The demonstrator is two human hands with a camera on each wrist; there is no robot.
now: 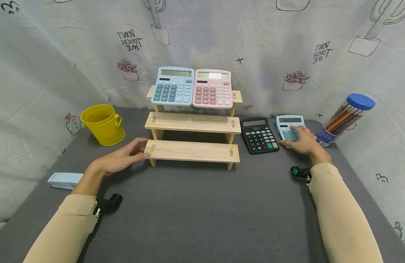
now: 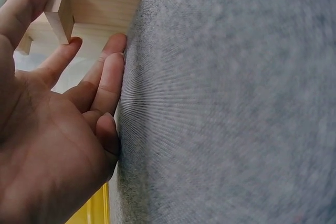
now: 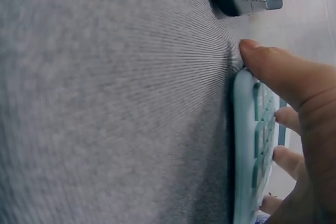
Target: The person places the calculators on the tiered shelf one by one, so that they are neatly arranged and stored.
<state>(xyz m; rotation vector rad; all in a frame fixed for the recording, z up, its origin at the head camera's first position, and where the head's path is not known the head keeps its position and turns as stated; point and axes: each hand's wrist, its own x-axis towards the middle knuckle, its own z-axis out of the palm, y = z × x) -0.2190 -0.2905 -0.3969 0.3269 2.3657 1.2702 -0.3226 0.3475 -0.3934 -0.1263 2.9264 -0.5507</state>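
Observation:
My left hand holds the left end of the lowest plank of a three-tier wooden shelf. In the left wrist view the thumb and index finger pinch that plank end; the other fingers lie near the cloth. On the right, my right hand rests over a light blue calculator lying on the table. Its thumb is by the calculator's near left edge, and the spread fingertips touch the key face. A blue calculator and a pink calculator lean side by side on the top tier.
A black calculator lies between the shelf and my right hand. Beyond that hand leans a blue-lidded jar of coloured pencils. At left stand a yellow bucket and a pale blue stapler-like object. A printed curtain hangs behind the grey table.

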